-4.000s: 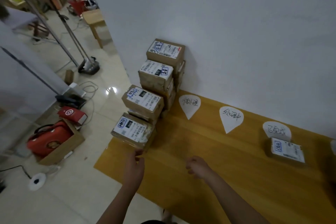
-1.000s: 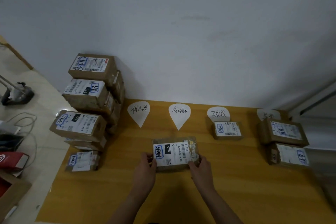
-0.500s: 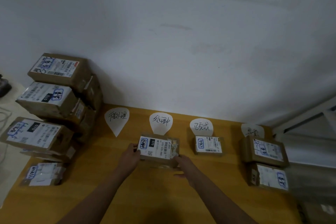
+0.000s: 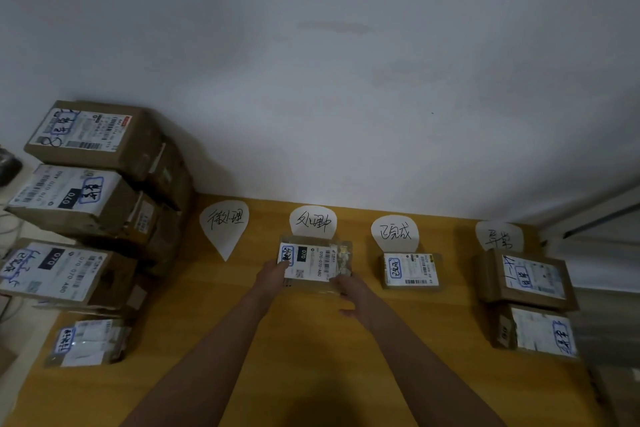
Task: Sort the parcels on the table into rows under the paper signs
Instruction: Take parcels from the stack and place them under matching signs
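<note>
Parcel (image 4: 313,262), flat, crinkly plastic, white-labelled, between both hands' fingers (image 4: 282,265) under teardrop paper sign (image 4: 312,221).

Wooden table (image 4: 311,357): four paper signs (image 4: 224,225), sorted parcels (image 4: 410,270), box stack (image 4: 93,191) left.

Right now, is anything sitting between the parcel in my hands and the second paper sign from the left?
Nothing visible. The flat brown cardboard parcel, held by the left hand and right hand, already overlaps the lower tip of the white teardrop-shaped paper sign.
</note>
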